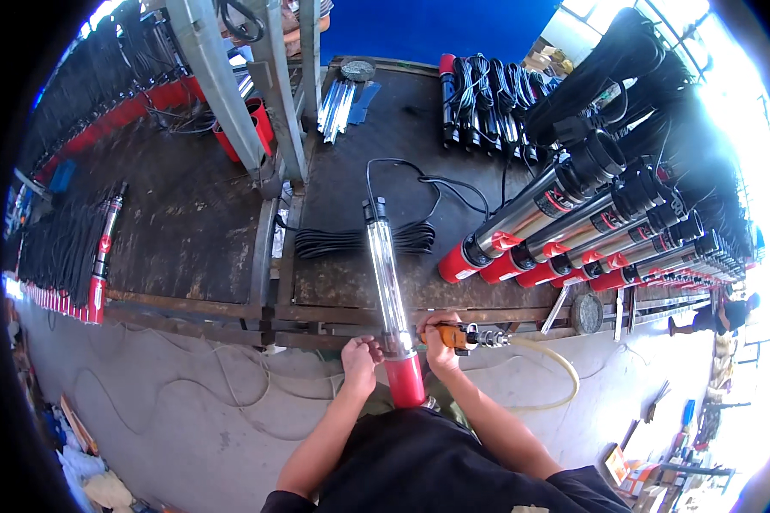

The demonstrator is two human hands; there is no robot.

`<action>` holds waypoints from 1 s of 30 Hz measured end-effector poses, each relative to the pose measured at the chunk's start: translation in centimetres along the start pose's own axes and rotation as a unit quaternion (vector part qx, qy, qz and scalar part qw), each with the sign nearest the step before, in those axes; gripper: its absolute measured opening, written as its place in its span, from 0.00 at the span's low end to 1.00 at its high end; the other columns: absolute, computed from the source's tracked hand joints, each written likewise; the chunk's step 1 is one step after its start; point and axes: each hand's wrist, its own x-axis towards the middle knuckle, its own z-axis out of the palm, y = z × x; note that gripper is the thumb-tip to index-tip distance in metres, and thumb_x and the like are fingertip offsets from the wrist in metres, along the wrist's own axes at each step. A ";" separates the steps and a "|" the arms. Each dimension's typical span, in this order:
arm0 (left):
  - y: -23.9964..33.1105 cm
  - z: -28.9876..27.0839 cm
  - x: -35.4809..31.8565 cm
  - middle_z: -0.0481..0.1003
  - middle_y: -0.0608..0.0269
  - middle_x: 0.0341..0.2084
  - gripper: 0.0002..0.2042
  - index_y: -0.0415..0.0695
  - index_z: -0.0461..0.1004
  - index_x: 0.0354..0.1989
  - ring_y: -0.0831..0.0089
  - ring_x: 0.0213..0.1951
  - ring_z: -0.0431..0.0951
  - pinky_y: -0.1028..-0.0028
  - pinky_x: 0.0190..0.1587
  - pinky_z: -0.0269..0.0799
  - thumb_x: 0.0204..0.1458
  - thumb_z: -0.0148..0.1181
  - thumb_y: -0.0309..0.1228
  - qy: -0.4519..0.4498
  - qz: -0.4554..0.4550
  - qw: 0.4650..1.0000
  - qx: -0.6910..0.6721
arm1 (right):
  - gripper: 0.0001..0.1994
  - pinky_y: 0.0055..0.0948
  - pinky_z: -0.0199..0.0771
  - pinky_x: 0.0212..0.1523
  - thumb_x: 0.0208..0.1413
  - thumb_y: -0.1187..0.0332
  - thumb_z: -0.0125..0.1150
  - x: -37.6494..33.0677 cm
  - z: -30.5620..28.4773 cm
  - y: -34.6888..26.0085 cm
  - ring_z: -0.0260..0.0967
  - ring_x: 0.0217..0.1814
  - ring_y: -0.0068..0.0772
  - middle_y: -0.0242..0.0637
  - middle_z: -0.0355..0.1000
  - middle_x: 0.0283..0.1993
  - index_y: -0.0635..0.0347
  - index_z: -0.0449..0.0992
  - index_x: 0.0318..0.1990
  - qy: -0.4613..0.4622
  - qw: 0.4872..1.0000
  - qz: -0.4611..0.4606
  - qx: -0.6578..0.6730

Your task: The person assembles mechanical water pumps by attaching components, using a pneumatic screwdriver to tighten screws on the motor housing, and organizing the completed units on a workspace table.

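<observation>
A long submersible pump (385, 282) with a shiny steel body and a red end (405, 381) slants from the workbench toward my body. Its black far end (374, 209) has a black cable on it. My left hand (361, 359) is beside the pump, just left of the joint above the red end. Its fingers are curled together; whatever they may hold is too small to make out. On the other side, my right hand (441, 346) grips an orange air screwdriver (458, 336), its metal end pointing right. A pale yellow hose (571, 376) curves down near that end.
A coiled black cable (364, 241) lies on the dark workbench (334, 188) behind the pump. Rows of similar pumps (522, 231) lean at the right. Metal strips (337, 111) lie at the back, near steel posts (275, 103). Hoses (222, 385) trail over the floor.
</observation>
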 end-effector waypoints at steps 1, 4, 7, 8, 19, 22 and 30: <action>0.0 -0.2 0.0 0.77 0.57 0.31 0.07 0.40 0.68 0.43 0.70 0.28 0.75 0.68 0.30 0.75 0.66 0.41 0.24 -0.022 0.003 1.000 -0.013 | 0.11 0.30 0.72 0.35 0.53 0.84 0.47 -0.2 -0.2 0.4 0.68 0.33 0.29 0.42 0.69 0.34 0.57 0.63 0.40 0.014 1.000 0.010 0.012; 0.1 0.1 -0.5 0.79 0.52 0.33 0.07 0.40 0.66 0.45 0.67 0.27 0.78 0.68 0.31 0.77 0.70 0.39 0.27 -0.044 0.046 0.998 -0.008 | 0.11 0.30 0.71 0.35 0.53 0.84 0.48 -0.1 0.0 0.4 0.68 0.32 0.29 0.40 0.69 0.33 0.56 0.63 0.40 0.041 0.997 0.048 0.039; 0.6 2.5 -1.9 0.80 0.48 0.34 0.09 0.39 0.64 0.46 0.66 0.26 0.79 0.69 0.30 0.78 0.71 0.38 0.30 -0.056 0.024 0.998 0.028 | 0.10 0.31 0.70 0.37 0.54 0.81 0.49 0.3 -0.6 1.0 0.68 0.32 0.30 0.40 0.69 0.34 0.56 0.64 0.41 0.063 0.995 0.042 0.062; 0.7 3.0 -2.3 0.80 0.50 0.33 0.09 0.39 0.66 0.44 0.66 0.26 0.80 0.71 0.28 0.76 0.71 0.43 0.32 -0.065 0.017 0.998 0.019 | 0.10 0.31 0.70 0.38 0.55 0.76 0.51 0.3 -0.7 0.4 0.68 0.34 0.30 0.40 0.70 0.35 0.57 0.66 0.44 0.074 0.991 0.089 0.069; -0.3 2.5 -2.6 0.75 0.64 0.28 0.08 0.39 0.74 0.38 0.78 0.27 0.72 0.81 0.28 0.69 0.63 0.60 0.32 -0.235 -0.195 0.936 -0.178 | 0.13 0.36 0.72 0.42 0.48 0.76 0.51 -1.8 -0.1 -7.7 0.67 0.34 0.33 0.45 0.71 0.38 0.65 0.69 0.44 0.171 0.973 0.063 0.141; -0.9 2.4 -3.1 0.75 0.63 0.30 0.09 0.38 0.74 0.39 0.78 0.28 0.73 0.81 0.29 0.70 0.65 0.58 0.33 -0.246 -0.212 0.926 -0.194 | 0.12 0.34 0.72 0.44 0.50 0.75 0.50 -1.7 -0.3 -8.2 0.68 0.35 0.33 0.43 0.71 0.37 0.65 0.69 0.43 0.159 0.975 0.063 0.140; -1.5 3.2 -2.6 0.74 0.65 0.24 0.09 0.42 0.73 0.34 0.81 0.20 0.71 0.83 0.19 0.65 0.61 0.63 0.33 -0.198 -0.232 0.932 -0.198 | 0.13 0.37 0.72 0.44 0.49 0.73 0.50 -2.0 -0.2 -6.9 0.68 0.34 0.34 0.44 0.69 0.37 0.64 0.68 0.44 0.096 0.992 0.034 0.072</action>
